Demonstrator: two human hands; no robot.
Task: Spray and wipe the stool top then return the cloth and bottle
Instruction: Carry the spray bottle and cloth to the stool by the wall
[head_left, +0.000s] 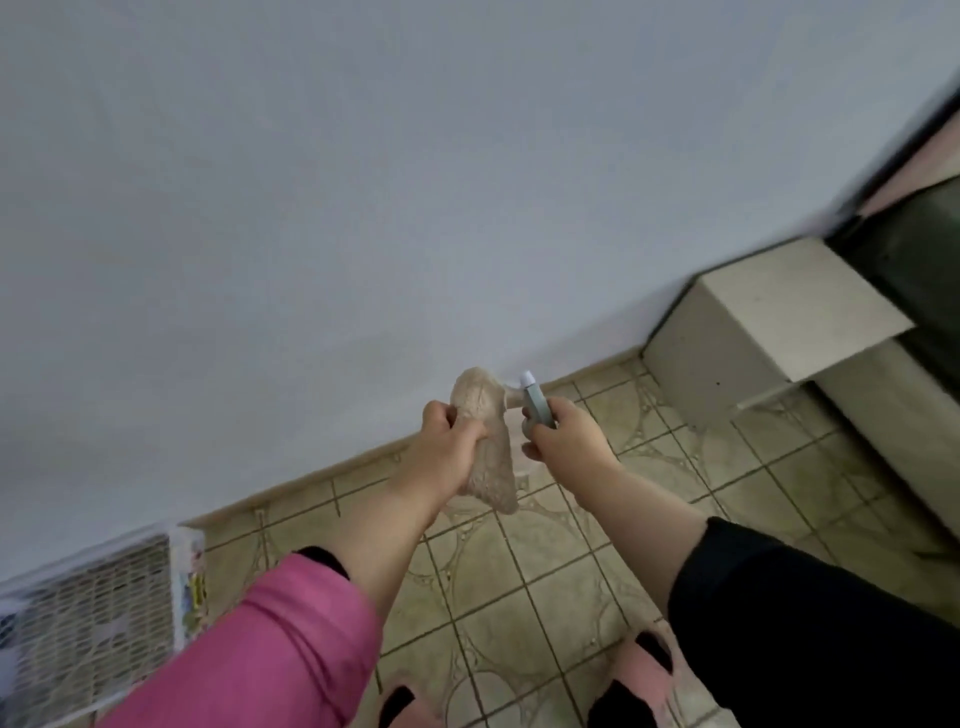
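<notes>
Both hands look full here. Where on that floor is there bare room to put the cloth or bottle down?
Bare tiled floor lies between the two forearms, below the cloth in the left hand. More lies right of the right hand and bottle, up to the pale box. It is crowded by the slippers and the wrapped grille.

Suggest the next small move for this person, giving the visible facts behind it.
Probably turn to bring the stool into view. The left hand grips the cloth, the right hand grips the spray bottle, yet only wall and tiled floor lie ahead; no stool top shows.
</notes>
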